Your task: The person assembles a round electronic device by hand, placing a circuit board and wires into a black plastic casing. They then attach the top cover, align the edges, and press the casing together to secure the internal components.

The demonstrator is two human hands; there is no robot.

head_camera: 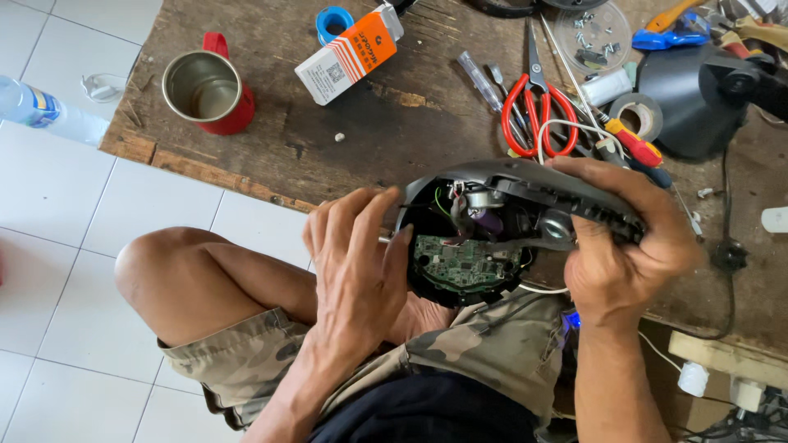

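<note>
An opened black appliance (525, 184) rests over my lap, its casing parted to show a green circuit board (464, 261), wires and a small metal motor. My right hand (628, 242) grips the dark outer shell at its right side. My left hand (357, 258) presses flat against the left edge of the round housing, fingers spread upward. Whether anything small sits under the left fingers is hidden.
A worn wooden bench (369, 123) carries a red metal mug (209, 90), an orange-white box (349, 56), red-handled scissors (538, 102), tape rolls, screwdrivers, a clear dish of screws (591, 33) and a black cover. A plastic bottle (45, 111) lies on the white tiled floor.
</note>
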